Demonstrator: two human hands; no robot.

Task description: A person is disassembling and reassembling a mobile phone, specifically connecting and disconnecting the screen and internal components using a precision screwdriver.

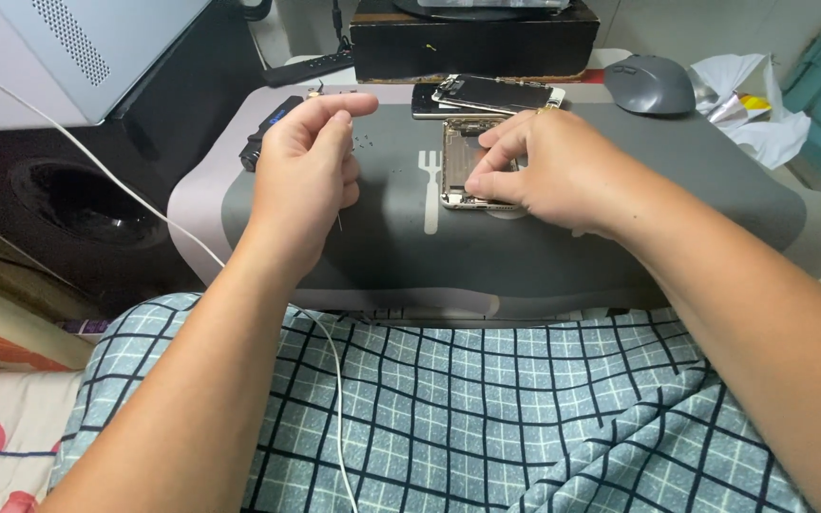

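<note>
A grey tray table (620, 247) over a checked blanket (486, 418), black speaker (78, 204) at left.

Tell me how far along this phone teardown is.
Done: the screen panel lies detached behind the opened phone body, and tiny screws sit loose on the grey mat. In hand: the right hand works inside the body; the left hand pinches a thin tool. Left: internal parts remain in the body.

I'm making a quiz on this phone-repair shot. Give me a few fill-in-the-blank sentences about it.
1. The right hand rests on the opened ____ on the grey mat.
2. The left hand pinches a thin ____.
3. Behind the mat's right end sits a grey computer ____.

Missing words: phone; tool; mouse.
</note>
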